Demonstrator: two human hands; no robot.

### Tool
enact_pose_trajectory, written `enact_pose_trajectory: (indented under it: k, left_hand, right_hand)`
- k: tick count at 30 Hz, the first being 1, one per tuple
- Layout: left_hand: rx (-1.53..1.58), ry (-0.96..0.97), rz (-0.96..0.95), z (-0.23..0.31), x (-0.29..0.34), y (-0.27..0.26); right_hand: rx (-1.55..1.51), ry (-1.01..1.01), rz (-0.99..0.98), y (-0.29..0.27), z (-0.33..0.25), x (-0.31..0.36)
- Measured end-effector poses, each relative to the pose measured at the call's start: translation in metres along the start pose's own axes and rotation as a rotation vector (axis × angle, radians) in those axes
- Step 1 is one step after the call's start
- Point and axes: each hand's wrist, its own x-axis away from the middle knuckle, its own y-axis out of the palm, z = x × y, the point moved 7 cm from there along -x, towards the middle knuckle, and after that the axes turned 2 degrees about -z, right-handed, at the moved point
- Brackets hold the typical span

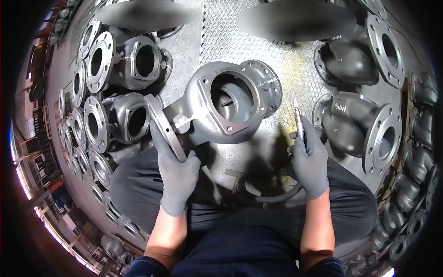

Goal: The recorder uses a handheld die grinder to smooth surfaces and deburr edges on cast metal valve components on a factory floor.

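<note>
I count two grey-gloved hands on my feed, each with one thing in its grip. The left hand (177, 180) is clamped on the near flange (162, 124) of one grey casting (200, 99), its fingers lying behind the rim. The right hand (311, 171) is closed around one slim metal tool (299, 123), which points away from the wearer and ends in one pink tip (296, 102). I see that tip to the right of the casting, apart from it.

The casting sits tilted in the middle of my view, between the wearer and one patterned metal plate (224, 37). I make out two flanges on it, and four holes around the large bore on its angled face. One dark hose (272, 198) curves below the right hand; I cannot tell whether it joins the tool.

Nearest on the left I count two more castings (138, 60), one beyond the other; on the right, two again (344, 122). Past both pairs, further flanged parts (408, 191) overlap too much for me to count.
</note>
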Motion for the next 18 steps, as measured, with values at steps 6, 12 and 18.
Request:
enact_pose_trajectory:
  k: [6,12,18]
  left_hand:
    - [0.071,-0.126,-0.013,-0.006,0.005,-0.002]
    - [-0.015,-0.151,-0.024,-0.010,0.007,-0.005]
    - [-0.098,-0.026,-0.037,0.015,-0.002,0.003]
  right_hand:
    - [0.004,0.018,-0.090,0.012,0.004,-0.006]
    - [0.075,0.048,-0.223,0.023,-0.002,-0.012]
    - [0.132,-0.027,-0.249,0.022,-0.020,-0.015]
